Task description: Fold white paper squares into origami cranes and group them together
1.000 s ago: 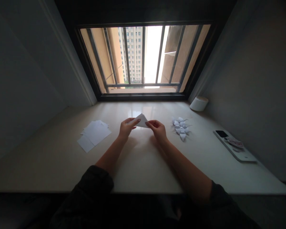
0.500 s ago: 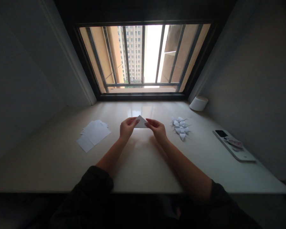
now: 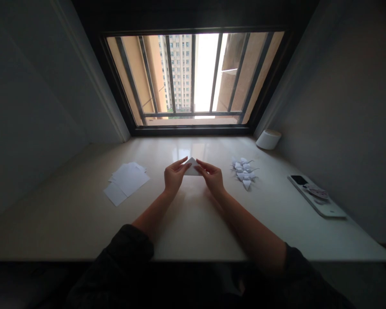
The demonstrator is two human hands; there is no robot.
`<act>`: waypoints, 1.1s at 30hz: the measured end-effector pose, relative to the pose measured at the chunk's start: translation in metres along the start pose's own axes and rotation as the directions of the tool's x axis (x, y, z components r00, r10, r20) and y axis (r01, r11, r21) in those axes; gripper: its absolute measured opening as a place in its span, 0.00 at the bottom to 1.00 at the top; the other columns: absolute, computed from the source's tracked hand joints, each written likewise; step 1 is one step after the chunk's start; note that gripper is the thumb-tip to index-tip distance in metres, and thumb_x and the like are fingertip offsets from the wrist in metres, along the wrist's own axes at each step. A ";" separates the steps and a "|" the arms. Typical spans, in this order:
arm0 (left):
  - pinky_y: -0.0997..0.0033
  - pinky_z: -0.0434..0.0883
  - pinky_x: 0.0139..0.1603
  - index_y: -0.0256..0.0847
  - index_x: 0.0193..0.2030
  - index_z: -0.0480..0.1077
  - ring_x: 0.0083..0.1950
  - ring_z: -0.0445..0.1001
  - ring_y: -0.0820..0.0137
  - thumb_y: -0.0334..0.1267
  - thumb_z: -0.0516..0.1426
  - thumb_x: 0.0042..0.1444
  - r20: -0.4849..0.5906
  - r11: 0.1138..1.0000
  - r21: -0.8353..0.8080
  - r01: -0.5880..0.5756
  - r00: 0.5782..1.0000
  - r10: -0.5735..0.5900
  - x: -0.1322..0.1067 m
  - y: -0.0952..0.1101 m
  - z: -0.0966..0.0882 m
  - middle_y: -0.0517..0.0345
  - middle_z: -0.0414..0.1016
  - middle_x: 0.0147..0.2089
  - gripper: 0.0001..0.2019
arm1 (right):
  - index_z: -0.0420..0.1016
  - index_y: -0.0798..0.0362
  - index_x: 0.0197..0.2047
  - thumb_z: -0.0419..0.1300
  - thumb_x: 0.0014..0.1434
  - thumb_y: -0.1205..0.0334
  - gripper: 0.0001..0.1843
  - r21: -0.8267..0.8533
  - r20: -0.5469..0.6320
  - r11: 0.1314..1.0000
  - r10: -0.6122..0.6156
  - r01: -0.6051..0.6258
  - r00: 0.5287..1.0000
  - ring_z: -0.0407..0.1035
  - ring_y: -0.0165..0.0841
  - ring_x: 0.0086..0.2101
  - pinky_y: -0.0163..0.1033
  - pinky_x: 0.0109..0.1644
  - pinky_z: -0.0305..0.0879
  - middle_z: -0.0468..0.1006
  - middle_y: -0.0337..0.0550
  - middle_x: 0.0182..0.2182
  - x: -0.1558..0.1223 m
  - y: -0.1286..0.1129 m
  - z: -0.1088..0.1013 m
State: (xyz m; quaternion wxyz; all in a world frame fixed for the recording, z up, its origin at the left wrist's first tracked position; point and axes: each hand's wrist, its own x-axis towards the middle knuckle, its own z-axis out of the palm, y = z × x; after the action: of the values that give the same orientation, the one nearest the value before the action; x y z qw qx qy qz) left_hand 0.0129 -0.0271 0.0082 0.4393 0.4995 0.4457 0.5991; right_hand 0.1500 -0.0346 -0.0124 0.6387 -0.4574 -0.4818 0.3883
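Note:
A small sheet of white paper folded into a triangle (image 3: 193, 168) is held between both hands over the middle of the white surface, its point facing the window. My left hand (image 3: 174, 174) pinches its left side with the thumb on top, the index finger stretched out beyond the edge. On the right side, my right hand (image 3: 212, 174) grips the paper between thumb and fingers. The undersides of the paper and some fingers are hidden. To the right lies a cluster of several folded paper cranes (image 3: 244, 171).
Loose white paper sheets (image 3: 128, 180) lie overlapping at the left. A white phone (image 3: 324, 205) with a round grip on its back rests at the right. A white cylindrical object (image 3: 268, 140) stands in the far right corner, beside the barred window (image 3: 193, 128).
Both hands have drawn closer together around the folded paper, which has shifted slightly right and toward me. My left index finger has lifted off the paper's edge.

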 end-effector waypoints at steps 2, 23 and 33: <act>0.64 0.71 0.45 0.41 0.44 0.76 0.42 0.76 0.61 0.42 0.66 0.41 -0.007 1.000 -0.022 -0.015 1.000 0.015 -0.002 0.002 0.001 0.52 0.80 0.40 0.21 | 0.79 0.50 0.43 0.67 0.45 0.52 0.21 0.010 -0.005 1.000 -0.002 0.002 1.000 0.72 0.35 0.33 0.42 0.40 0.68 0.81 0.43 0.36 0.000 0.000 0.000; 0.64 0.70 0.48 0.43 0.40 0.78 0.47 0.75 0.57 0.40 0.67 0.39 -0.081 0.998 0.054 -0.018 0.996 0.023 -0.005 0.001 0.002 0.54 0.79 0.42 0.17 | 0.79 0.51 0.42 0.67 0.44 0.52 0.21 0.043 -0.024 0.998 0.051 -0.050 0.998 0.74 0.40 0.35 0.43 0.39 0.71 0.81 0.43 0.37 0.000 -0.001 0.001; 0.62 0.70 0.48 0.45 0.42 0.77 0.47 0.75 0.58 0.44 0.65 0.43 -0.016 0.987 0.140 -0.078 0.997 0.081 -0.002 -0.003 -0.002 0.54 0.79 0.43 0.16 | 0.80 0.50 0.41 0.66 0.45 0.53 0.18 0.035 -0.009 0.999 0.017 -0.017 1.000 0.74 0.41 0.38 0.45 0.43 0.70 0.81 0.43 0.37 0.002 0.003 0.000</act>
State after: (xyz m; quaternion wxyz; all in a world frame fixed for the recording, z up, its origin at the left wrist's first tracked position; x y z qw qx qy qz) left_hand 0.0111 -0.0285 0.0045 0.3745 0.5398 0.4709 0.5887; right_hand 0.1505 -0.0320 -0.0143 0.6456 -0.4521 -0.4680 0.3998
